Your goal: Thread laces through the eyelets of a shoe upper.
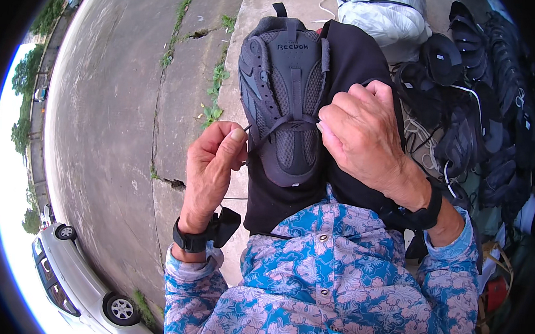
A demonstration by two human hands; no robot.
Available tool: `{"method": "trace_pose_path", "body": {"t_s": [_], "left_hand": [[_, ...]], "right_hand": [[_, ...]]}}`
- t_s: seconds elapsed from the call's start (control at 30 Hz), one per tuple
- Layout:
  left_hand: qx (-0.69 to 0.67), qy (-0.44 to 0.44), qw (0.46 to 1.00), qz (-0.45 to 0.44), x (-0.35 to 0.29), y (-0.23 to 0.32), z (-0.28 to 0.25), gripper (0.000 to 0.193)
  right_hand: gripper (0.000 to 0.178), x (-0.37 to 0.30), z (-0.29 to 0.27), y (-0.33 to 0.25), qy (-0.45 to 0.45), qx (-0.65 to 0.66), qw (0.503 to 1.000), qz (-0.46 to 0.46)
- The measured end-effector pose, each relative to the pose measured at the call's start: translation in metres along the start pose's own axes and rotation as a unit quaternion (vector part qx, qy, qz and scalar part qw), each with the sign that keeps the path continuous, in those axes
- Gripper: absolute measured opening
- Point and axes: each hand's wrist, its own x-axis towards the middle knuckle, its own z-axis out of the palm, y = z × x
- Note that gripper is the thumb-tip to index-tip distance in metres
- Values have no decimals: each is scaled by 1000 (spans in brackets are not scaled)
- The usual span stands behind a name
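A dark grey sneaker (293, 60) lies across my black-trousered thighs, its toe toward me and its heel tab at the far end. A dark shoelace (275, 130) crosses the shoe just above the toe, through the lowest eyelets; the upper eyelets along the left edge look unlaced. My left hand (214, 156), left of the toe, pinches one lace end between thumb and forefinger. On the other side, my right hand (364, 132) is closed at the right edge of the shoe, gripping the lace where it leaves the eyelets; its fingertips are partly hidden.
Many dark shoes and shoe parts (460, 130) with white laces are heaped to my right. Beyond my knees stands a stuffed white plastic bag (384, 23). Cracked concrete (121, 101) with weeds stretches left, where a silver car (86, 278) is parked. Each wrist wears a black strap (189, 241).
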Motion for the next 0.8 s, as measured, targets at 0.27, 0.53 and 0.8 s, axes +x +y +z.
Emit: {"method": "trace_pose_path", "body": {"t_s": [0.27,0.53,0.8], "left_hand": [[45,-7,998,40,3,7,9,23],[113,-31,990,76,11,8,15,23],[224,-20,968,108,17,15,18,19]], "right_hand": [[14,4,-2,2,-17,21,999,20],[17,6,-1,3,-8,26,999,43],[15,2,0,0,-9,12,999,32]]}}
